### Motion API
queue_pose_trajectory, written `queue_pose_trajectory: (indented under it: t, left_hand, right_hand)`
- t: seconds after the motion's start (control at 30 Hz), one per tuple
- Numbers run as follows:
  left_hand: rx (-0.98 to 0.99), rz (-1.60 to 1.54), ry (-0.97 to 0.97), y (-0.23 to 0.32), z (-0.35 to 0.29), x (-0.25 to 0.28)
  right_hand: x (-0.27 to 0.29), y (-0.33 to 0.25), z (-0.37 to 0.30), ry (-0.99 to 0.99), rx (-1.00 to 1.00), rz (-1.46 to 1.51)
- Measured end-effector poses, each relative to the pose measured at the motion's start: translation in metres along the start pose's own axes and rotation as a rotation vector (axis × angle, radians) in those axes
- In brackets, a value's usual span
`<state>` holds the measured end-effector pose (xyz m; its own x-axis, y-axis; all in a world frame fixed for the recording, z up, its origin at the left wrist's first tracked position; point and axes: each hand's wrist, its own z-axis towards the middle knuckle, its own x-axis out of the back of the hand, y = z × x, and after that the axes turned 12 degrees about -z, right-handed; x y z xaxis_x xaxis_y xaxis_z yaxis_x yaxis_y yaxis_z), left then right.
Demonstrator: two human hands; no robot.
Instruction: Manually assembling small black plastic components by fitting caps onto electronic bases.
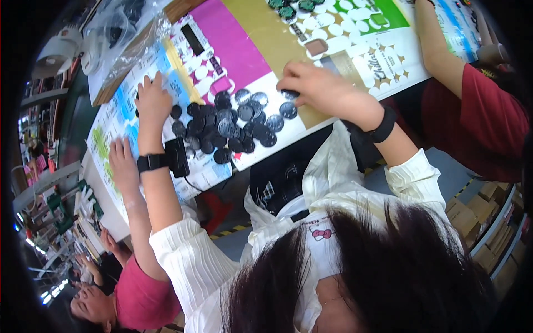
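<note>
A heap of round black discs (pixel 225 123), some glossy and some matt, lies between my two hands near the table's front edge. My right hand (pixel 313 87) is at the heap's right side, its thumb and fingers closed on a black disc (pixel 289 94). Another glossy disc (pixel 288 110) lies just below its thumb. To the left of the heap, my left hand (pixel 155 104) rests over a blue-and-white printed sheet (pixel 179 75) with its fingers apart. A dark edge shows beside that palm; what it belongs to is hidden.
A co-worker's hand (pixel 123 164) reaches in beside my left forearm. Another person's arm (pixel 438 50) lies at the right. Farther back are a magenta panel (pixel 241 41), green-topped round pieces (pixel 287 12) and a clear plastic bag (pixel 136 47). A small black box (pixel 176 157) with a cable sits by my left wrist.
</note>
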<state>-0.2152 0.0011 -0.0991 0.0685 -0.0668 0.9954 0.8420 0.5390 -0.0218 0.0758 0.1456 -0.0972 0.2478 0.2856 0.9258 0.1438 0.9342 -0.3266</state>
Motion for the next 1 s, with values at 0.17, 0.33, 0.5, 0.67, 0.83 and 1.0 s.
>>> queue_pose_trajectory:
  t: [0.17, 0.33, 0.5, 0.67, 0.83, 1.0]
  left_hand:
    - [-0.29, -0.667, -0.096, 0.09, 0.032, 0.058]
    - [-0.603, -0.683, -0.02, 0.171, 0.098, 0.028]
    - [-0.656, -0.692, -0.309, 0.188, 0.115, 0.01]
    - [-0.492, -0.502, -0.249, 0.183, 0.08, 0.028]
    - [-0.145, -1.348, -0.393, 0.179, 0.008, 0.088]
    - [-0.008, -1.84, -0.41, 0.18, -0.053, 0.119]
  right_hand:
    - [0.006, -0.003, 0.005, -0.054, 0.146, -0.164]
    - [0.012, 0.002, -0.004, -0.05, 0.026, -0.221]
    - [0.037, 0.009, -0.028, 0.224, -0.195, -0.022]
    - [0.067, -0.008, -0.038, 0.424, -0.599, 0.796]
    - [0.073, -0.031, -0.026, 0.621, -0.441, 1.069]
    - [0.066, -0.043, -0.014, 0.617, -0.283, 0.842]
